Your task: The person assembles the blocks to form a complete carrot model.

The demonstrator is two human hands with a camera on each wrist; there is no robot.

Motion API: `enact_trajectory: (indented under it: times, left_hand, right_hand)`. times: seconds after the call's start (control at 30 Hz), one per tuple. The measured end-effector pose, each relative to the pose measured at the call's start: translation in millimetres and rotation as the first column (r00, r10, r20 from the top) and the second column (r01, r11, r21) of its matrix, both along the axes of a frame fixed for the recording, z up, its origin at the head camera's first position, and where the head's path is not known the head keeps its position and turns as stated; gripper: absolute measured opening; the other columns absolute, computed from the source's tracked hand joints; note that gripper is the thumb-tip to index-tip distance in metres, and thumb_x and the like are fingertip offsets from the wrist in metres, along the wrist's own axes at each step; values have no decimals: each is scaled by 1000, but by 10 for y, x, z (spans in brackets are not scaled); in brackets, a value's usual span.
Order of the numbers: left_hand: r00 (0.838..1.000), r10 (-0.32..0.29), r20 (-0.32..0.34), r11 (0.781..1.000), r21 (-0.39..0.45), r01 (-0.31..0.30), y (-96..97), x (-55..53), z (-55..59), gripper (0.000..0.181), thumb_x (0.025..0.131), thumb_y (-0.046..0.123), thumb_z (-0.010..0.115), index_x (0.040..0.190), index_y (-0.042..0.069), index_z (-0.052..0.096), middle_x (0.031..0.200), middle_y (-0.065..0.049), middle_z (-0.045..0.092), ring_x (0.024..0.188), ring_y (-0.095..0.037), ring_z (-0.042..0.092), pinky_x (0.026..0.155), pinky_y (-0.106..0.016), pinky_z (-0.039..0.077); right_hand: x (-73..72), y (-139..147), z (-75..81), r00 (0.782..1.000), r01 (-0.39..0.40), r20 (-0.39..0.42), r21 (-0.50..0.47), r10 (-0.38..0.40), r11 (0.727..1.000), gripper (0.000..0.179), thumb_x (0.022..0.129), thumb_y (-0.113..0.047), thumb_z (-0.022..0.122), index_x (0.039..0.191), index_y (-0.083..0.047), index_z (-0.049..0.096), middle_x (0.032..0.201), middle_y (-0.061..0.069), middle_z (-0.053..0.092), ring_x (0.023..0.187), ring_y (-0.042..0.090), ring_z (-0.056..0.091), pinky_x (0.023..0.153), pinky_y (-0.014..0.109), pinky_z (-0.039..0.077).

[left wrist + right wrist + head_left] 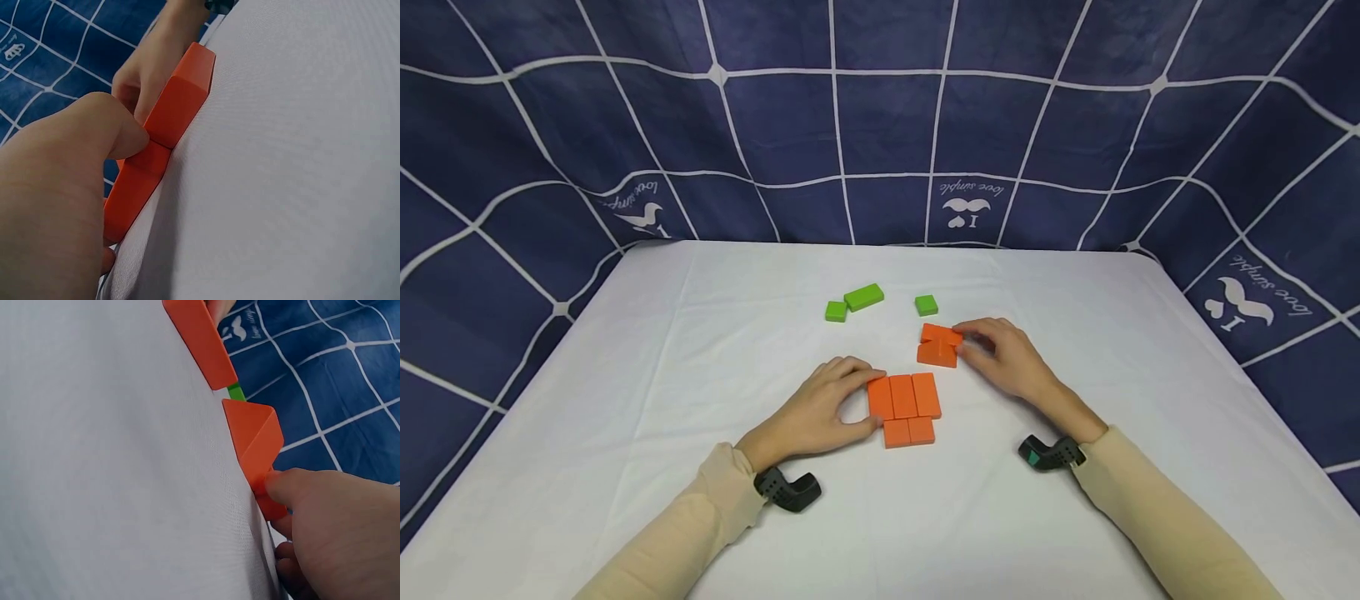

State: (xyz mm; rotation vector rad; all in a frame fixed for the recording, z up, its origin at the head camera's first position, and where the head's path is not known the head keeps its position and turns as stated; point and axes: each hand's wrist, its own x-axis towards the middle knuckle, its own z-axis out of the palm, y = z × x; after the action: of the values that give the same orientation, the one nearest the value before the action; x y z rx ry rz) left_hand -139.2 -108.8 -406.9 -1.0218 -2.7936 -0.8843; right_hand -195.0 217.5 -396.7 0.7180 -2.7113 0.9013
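My left hand point(823, 408) rests at the left side of a flat group of orange blocks. Three upright rectangular blocks point(903, 397) stand side by side, with two smaller blocks point(909, 432) against their near edge. Its thumb and index finger hold the leftmost rectangular block point(880, 400) at its near and far ends. Farther back, my right hand point(1003, 354) is at the right side of a smaller orange group, its thumb and index finger pinching the edge. That group has a long orange block point(940, 333) behind wedge-shaped orange blocks point(253, 428). My other fingers are partly hidden.
Behind the orange groups lie a green rectangular block point(864, 297), a small green block point(836, 312) near its left end and another small green block point(927, 305) to the right. A white cloth point(715, 333) covers the table; a dark blue checked curtain point(790, 125) surrounds it.
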Motion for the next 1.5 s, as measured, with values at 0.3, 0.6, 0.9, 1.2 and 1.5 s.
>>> enact_trajectory:
  times: [0.3, 0.6, 0.9, 1.2, 1.5]
  left_hand:
    - [1000, -1, -6, 1000, 7, 1, 2, 6, 8, 59, 88, 39, 74, 142, 18, 61, 132, 3, 59, 127, -19, 52, 113, -46, 39]
    - [1000, 1, -1, 1000, 1, -1, 3, 17, 13, 59, 88, 38, 74, 142, 18, 61, 133, 2, 59, 127, -19, 52, 114, -47, 39]
    - [1000, 3, -2, 1000, 6, -3, 1, 23, 28, 58, 88, 38, 74, 142, 18, 62, 133, 3, 59, 125, -18, 52, 111, -46, 41]
    - [1000, 3, 3, 1000, 4, -3, 8, 23, 38, 59, 88, 38, 74, 142, 18, 61, 133, 3, 59, 126, -18, 52, 112, -47, 40]
    - [1000, 3, 4, 1000, -5, -3, 5, 7, 21, 59, 88, 39, 74, 142, 19, 61, 133, 4, 59, 125, -17, 52, 111, -45, 41]
  right_hand:
    - [-15, 24, 89, 991, 107, 85, 12, -107, 994, 35, 90, -21, 77, 121, -6, 74, 103, 9, 75, 87, 22, 62, 80, 37, 50]
    - [70, 110, 237, 989, 137, 56, 42, -139, 990, 28, 86, -22, 79, 112, -9, 77, 99, 7, 73, 87, 23, 62, 81, 39, 51]
    - [220, 143, 473, 998, 48, 37, 9, -49, 999, 27, 88, -14, 77, 114, -12, 76, 107, 5, 74, 96, 22, 63, 82, 43, 55]
    - [358, 102, 586, 981, -191, 12, -41, 192, 981, 31, 83, -10, 81, 112, -21, 76, 107, -10, 72, 96, 12, 62, 81, 30, 53]
    - [452, -1, 496, 893, -421, 140, -78, 428, 904, 34, 84, -14, 83, 113, -29, 75, 105, -15, 70, 94, 15, 63, 79, 32, 54]
